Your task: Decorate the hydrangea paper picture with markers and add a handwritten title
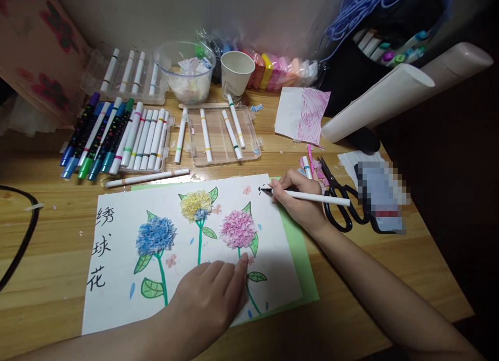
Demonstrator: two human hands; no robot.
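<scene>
A white sheet (280,257) bears three paper-petal flowers, blue (156,236), yellow (196,205) and pink (238,229), with green stems and leaves. Black handwritten characters (102,246) run down its left side. My right hand (298,195) is closed round a white marker (319,197), its black tip touching the sheet at a few fresh strokes near the top right. Across the lower middle of the sheet rests my left hand (212,293), holding nothing, its index finger stretched toward the pink flower's stem and the other fingers bent. Green paper (310,291) shows beneath the sheet.
Several markers (117,137) lie at the left back, with a clear plastic case (249,158) beside them. Behind stand a clear bowl (187,85) and a paper cup (237,72). Black scissors (339,210) and a blurred-out item (384,195) lie right of my right hand.
</scene>
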